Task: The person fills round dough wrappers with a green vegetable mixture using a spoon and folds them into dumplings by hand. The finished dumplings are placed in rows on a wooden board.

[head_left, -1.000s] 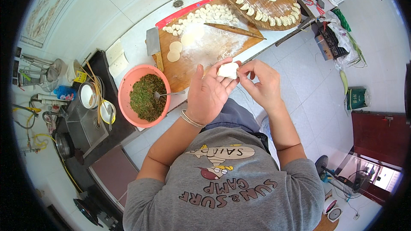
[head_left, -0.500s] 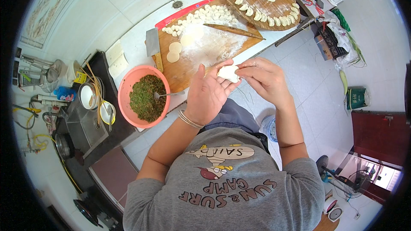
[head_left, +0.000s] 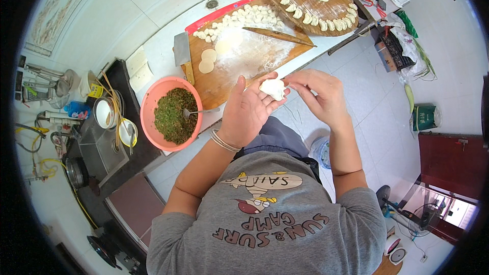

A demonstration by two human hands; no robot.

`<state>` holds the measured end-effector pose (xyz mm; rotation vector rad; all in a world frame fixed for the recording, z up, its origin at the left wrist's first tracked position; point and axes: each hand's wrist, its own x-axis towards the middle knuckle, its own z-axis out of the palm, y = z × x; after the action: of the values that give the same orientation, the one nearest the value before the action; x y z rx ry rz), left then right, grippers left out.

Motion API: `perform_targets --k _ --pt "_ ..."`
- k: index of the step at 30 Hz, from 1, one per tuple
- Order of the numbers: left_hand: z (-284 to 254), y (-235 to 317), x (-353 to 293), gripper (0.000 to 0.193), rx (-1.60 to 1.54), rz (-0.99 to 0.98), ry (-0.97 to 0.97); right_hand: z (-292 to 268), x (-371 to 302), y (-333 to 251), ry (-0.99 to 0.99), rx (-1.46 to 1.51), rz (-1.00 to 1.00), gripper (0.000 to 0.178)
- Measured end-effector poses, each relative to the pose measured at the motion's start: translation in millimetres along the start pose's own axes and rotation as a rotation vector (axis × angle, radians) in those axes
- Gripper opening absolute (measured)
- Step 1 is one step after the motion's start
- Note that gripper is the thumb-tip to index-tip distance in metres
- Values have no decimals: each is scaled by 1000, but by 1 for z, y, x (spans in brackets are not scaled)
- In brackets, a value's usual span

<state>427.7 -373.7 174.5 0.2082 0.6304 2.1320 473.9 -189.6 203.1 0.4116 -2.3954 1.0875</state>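
Dumpling point(head_left: 272, 88) in the cupped left hand point(head_left: 248, 112), right hand point(head_left: 318, 94) fingers point(head_left: 294, 82) pinched closed on its edge.

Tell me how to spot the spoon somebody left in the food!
Find the big wooden board dusted with flour on the counter. Just left of it sits a round pink bowl full of chopped green filling. The metal spoon pokes out of that filling toward the board, the only shiny thing in the bowl.
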Motion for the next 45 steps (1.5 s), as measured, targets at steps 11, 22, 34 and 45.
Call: perform_targets --k 11,22,34,45 --pt "7 -3 1 76 93 -44 68 2 0 3 -140 -30 60 15" --pt "1 4 2 73 97 -146 -13 -8 7 8 -142 48 -85 16" --pt "-3 2 2 76 256 -214 32 -6 6 -1 -314 -49 19 15" --pt "4 8 3 80 356 -282 -15 -11 8 6 -286 66 -149 10"
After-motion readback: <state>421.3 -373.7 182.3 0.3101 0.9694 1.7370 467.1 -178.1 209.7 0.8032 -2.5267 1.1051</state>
